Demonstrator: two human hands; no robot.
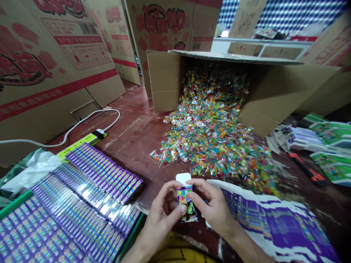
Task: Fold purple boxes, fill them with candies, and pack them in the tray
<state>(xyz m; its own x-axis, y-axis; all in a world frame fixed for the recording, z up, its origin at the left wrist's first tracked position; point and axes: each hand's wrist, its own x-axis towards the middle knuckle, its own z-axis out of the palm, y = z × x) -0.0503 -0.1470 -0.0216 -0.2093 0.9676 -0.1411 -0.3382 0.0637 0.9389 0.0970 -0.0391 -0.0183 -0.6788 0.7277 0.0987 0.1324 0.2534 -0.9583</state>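
Observation:
Between both hands, low in the middle of the head view, is a small purple candy box (185, 197) with its white top flap standing up. My left hand (166, 210) grips the box's left side, the thumb across its front. On the right side, the fingers of my right hand (211, 204) close on the upper edge near the flap. Beyond the hands, small clear bags of colourful candy (214, 135) spill from a cardboard carton (166, 82) lying on its side. Flat purple box blanks (285, 223) lie in overlapping rows by my right forearm.
Filled purple boxes stand in tight rows in a green-edged tray (16, 204) at left. Behind it lie a yellow-green power strip (82, 144) and white cable (65, 137). A red-black cutter (307, 170) and green packs (334, 164) lie at right. Large cartons (55, 54) stand behind.

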